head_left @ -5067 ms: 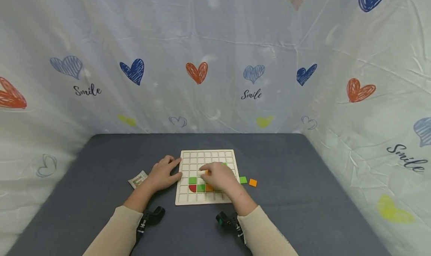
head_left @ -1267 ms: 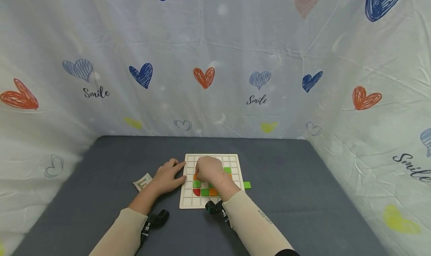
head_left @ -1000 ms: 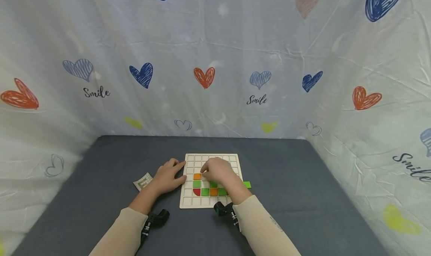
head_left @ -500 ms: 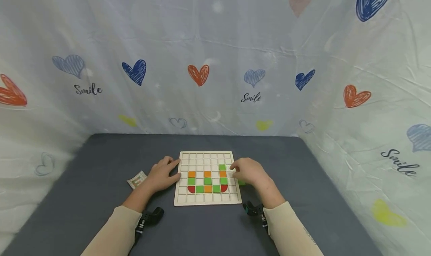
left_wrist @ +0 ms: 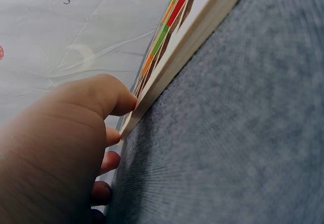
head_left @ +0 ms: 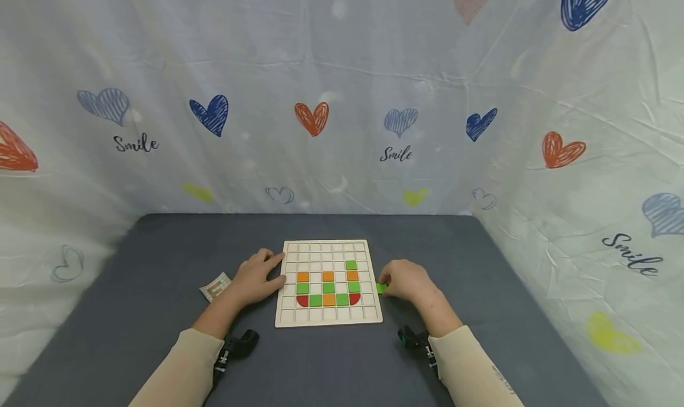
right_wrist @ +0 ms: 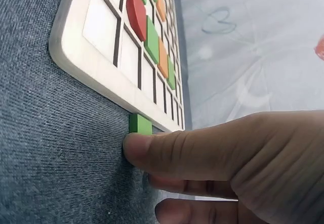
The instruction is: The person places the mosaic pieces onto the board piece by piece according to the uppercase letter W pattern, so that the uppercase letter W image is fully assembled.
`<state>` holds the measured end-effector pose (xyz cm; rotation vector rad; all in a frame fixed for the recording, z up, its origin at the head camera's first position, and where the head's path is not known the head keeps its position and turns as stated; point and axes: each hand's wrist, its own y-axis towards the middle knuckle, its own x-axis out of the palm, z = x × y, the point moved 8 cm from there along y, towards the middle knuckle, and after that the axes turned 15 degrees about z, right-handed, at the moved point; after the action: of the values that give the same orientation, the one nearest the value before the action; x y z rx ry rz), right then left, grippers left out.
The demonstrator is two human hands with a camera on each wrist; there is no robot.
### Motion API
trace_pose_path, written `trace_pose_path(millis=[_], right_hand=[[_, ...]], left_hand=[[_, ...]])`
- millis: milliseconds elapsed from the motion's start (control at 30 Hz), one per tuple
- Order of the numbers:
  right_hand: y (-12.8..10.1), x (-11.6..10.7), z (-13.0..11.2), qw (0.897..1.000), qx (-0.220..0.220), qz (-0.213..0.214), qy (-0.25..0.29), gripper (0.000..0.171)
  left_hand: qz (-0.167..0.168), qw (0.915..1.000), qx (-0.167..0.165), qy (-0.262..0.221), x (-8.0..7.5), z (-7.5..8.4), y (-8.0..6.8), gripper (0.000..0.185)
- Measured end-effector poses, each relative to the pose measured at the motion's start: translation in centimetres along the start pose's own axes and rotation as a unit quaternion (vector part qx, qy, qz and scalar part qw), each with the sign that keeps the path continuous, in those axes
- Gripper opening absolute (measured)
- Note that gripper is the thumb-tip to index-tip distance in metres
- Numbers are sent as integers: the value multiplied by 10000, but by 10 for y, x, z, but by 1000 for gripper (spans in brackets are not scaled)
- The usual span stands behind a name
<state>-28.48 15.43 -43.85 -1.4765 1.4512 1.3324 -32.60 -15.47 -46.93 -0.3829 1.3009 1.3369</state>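
A pale wooden grid board (head_left: 329, 318) lies flat on the dark table, with green, orange and red tiles set in some of its squares. At the board's left edge, my left hand (head_left: 257, 278) rests its thumb and a fingertip against the rim, as the left wrist view also shows. Just beyond the right edge, my right hand (head_left: 410, 282) pinches a loose green tile (right_wrist: 140, 124) between thumb and fingers. That tile sits right beside the rim, partly covered by the thumb. Among the set tiles are an orange one (head_left: 303, 277) at left and a red rounded one (right_wrist: 135, 13).
A small patterned card (head_left: 216, 286) lies on the table (head_left: 320, 365) left of the board, partly behind the left forearm. A black wrist camera (head_left: 244, 343) juts from the left wrist, another camera (head_left: 411, 338) from the right. A heart-printed curtain (head_left: 342, 68) hangs behind the table.
My right hand has moved from above the board to the green tile at its right. The orange tile that lay on the table is gone from there; another orange tile shows at the board's left.
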Motion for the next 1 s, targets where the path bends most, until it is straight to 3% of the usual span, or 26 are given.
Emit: trace_pose_path(millis=[133,433,667,1000], right_hand=[[3,-1,-1,9999,-39,-92,59,11],[17,-16,-6,9991,316,-147,240,11],[37,-21,-48,9983,-163,-309,475,20],[62,-3,-110,9906,-718,-745,899,23]], left_hand=[[19,10000,-28,31,-2,0,1,61],[-37,10000,-53,-70,-4,4,0,60],[-81,10000,-33,40,-5,3,-2,61],[-155,9998,-94,-20,-4,4,-1,62]])
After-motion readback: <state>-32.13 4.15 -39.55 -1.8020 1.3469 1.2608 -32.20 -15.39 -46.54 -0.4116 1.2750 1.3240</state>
